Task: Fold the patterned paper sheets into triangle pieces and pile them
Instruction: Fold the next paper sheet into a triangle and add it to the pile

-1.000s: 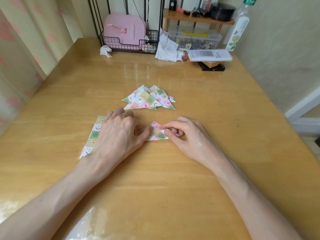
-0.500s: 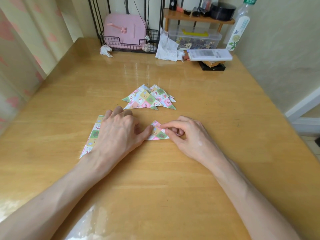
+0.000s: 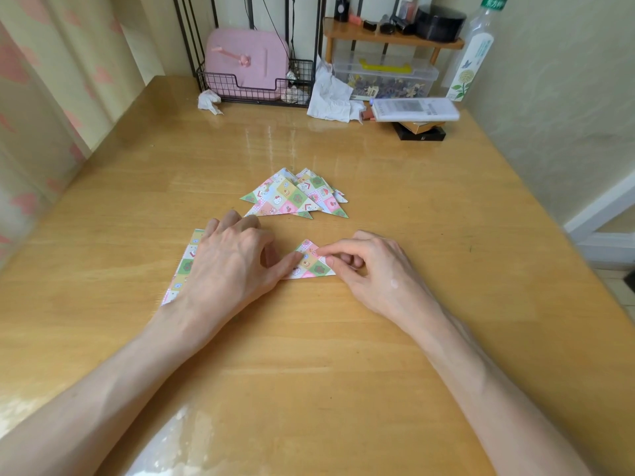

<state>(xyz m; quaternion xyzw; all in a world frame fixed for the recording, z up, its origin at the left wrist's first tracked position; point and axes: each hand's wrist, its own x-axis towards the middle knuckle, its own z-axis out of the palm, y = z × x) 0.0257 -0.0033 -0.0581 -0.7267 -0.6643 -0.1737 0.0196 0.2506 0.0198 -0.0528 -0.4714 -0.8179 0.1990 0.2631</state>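
Note:
A patterned paper sheet (image 3: pixel 311 266) lies on the wooden table (image 3: pixel 412 218) in front of me, folded, with its right part forming a triangle. My left hand (image 3: pixel 226 269) rests palm down on the sheet's left part, and its thumb reaches onto the triangle. My right hand (image 3: pixel 374 269) presses its index fingertip on the triangle's upper right edge, thumb at the right corner, other fingers curled under. Just beyond lies a pile of folded patterned triangles (image 3: pixel 292 197), touching neither hand.
At the table's back stand a black wire basket (image 3: pixel 254 87) holding a pink case, crumpled tissues (image 3: pixel 330 97), a clear plastic box (image 3: pixel 385 77), a white remote (image 3: pixel 415 109), a small wooden shelf (image 3: pixel 391 37) and a bottle (image 3: pixel 472 60). A wall runs along the right.
My right index finger has slid left along the folded edge, and the raised white corner flap now lies flat. My left hand has stayed in place.

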